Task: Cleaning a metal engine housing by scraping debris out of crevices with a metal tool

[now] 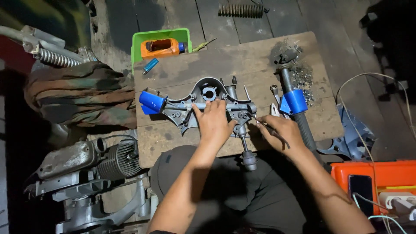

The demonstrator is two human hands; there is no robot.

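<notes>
A grey metal handlebar housing (pixel 208 93) lies on a wooden board (pixel 190 65), with a blue fitting (pixel 151 102) at its left end. My left hand (pixel 213 123) rests on the housing's middle, fingers pressing it down. My right hand (pixel 281 132) grips a thin metal tool (pixel 261 125) whose tip points at the housing's right end (pixel 250 110). A steel shaft with a knob (pixel 248 157) sticks out below the housing toward me. A black grip tube with a blue clamp (pixel 294 102) lies just right of my right hand.
A green tray (pixel 138 41) holds an orange bottle (pixel 161 47); a blue lighter (pixel 150 66) lies beside it. Metal shavings (pixel 301 76) litter the board's right side. An engine (pixel 99 162) sits at left, an orange box (pixel 381 173) at lower right, a spring (pixel 240 9) at top.
</notes>
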